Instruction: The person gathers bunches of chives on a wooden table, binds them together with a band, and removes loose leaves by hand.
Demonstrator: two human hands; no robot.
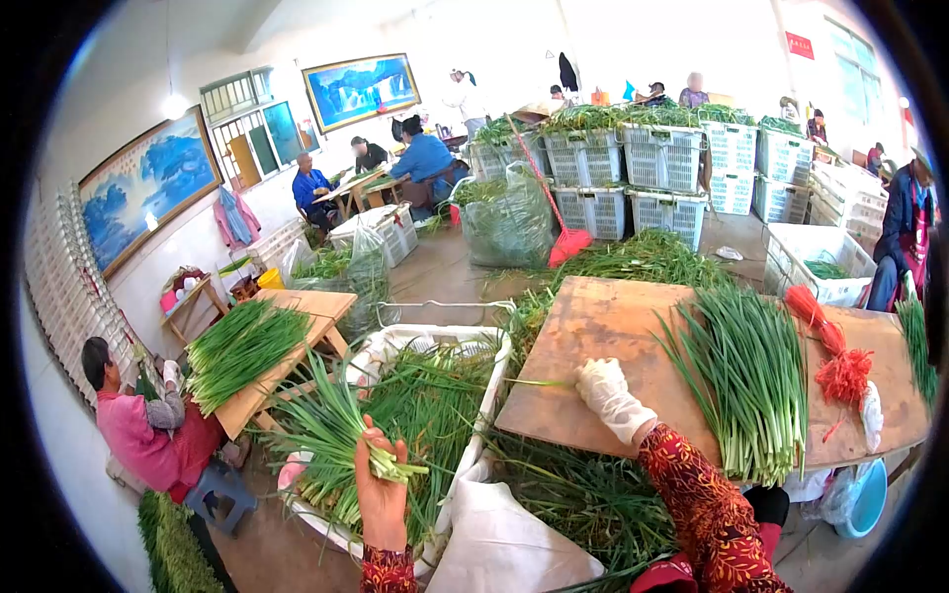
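Green chives [334, 420] fan out from the worker's left hand [384, 494], its bare grip closed around them near their pale stem ends, which poke out to the right. From where I stand, that bunch is over a white crate [501, 395] with more loose leaves in it. The right hand [611, 397], in a whitish glove, is at the wooden bench [633, 321] with its fingers curled; one thin yellowish blade [544, 382] reaches to the fingertips, though I can't tell whether that grip actually pinches it. A thick pile of chives [746, 381] lies farther right on the bench, stem ends toward the worker, with red twine [842, 374] beside it. Below the bench's near edge, cut greens [593, 504] lie heaped next to a white sack [514, 544]. Off to the left, a co-worker in pink [148, 430] sits on a blue stool [219, 494].
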